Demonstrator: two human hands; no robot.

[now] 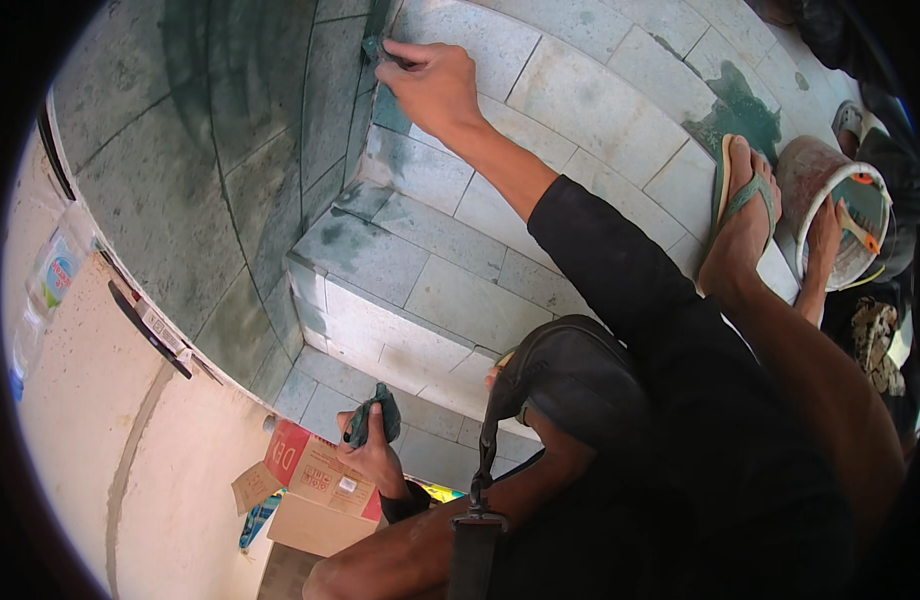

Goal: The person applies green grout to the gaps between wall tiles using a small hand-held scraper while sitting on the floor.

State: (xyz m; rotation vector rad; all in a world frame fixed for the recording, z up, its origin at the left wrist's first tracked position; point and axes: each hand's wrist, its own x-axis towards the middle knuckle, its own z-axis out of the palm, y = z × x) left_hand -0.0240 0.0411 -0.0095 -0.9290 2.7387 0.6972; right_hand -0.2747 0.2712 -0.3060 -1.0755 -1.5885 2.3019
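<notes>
At the top of the steps, my right hand [430,88] reaches into the corner where the stair riser meets the dark green tiled wall [185,150]. Its fingers are pinched on a small dark piece, mostly hidden by them, against the joint. Lower down, over the bottom step, my left hand [372,455] is closed around a crumpled dark-green bundle [372,412]; cloth or plastic, I cannot tell which. Pale grey-green tiles cover the steps [470,300]. Dark wet smears mark the treads and risers beside the wall.
A stained bucket [815,165] with an orange-handled brush [860,236] stands at the right, another person's hand [825,240] at its rim. A sandalled foot [745,200] rests near a green puddle [740,115]. Below left are a cardboard box [325,490] and a plastic bottle [50,285].
</notes>
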